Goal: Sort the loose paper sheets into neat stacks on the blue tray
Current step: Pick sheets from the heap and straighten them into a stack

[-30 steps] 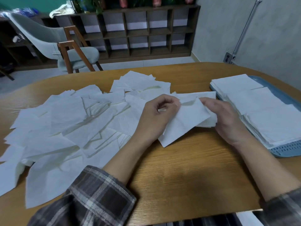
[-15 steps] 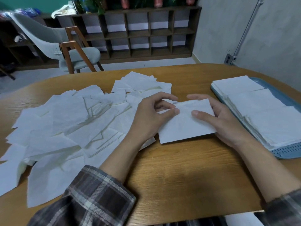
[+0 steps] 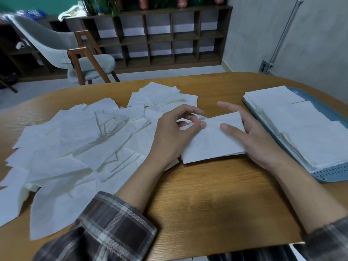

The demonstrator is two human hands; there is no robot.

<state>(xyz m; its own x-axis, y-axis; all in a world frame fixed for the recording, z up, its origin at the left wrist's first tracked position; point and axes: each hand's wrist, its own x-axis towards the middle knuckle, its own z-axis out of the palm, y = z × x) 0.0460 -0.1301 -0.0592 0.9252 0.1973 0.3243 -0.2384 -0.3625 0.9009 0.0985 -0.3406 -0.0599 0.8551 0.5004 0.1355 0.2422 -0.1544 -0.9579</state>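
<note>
A wide pile of loose white paper sheets (image 3: 75, 140) covers the left half of the wooden table (image 3: 216, 200). In the middle, just above the table, a small flat bundle of white sheets (image 3: 212, 142) is held between both hands. My left hand (image 3: 173, 136) pinches its left corner with thumb and curled fingers. My right hand (image 3: 258, 140) holds its right edge, thumb on top and fingers behind. At the right lies the blue tray (image 3: 335, 175), which bears three overlapping neat stacks of sheets (image 3: 301, 121).
Bare wood lies between my forearms and the near table edge. Beyond the table stand a grey chair with wooden legs (image 3: 82, 63) and a dark cubby shelf (image 3: 160, 38) against the back wall. A grey wall with a conduit (image 3: 282, 34) rises at the right.
The sheet that hung bent between my hands now lies flat and squared. My right thumb has come onto its top and my right fingers have stretched out behind it.
</note>
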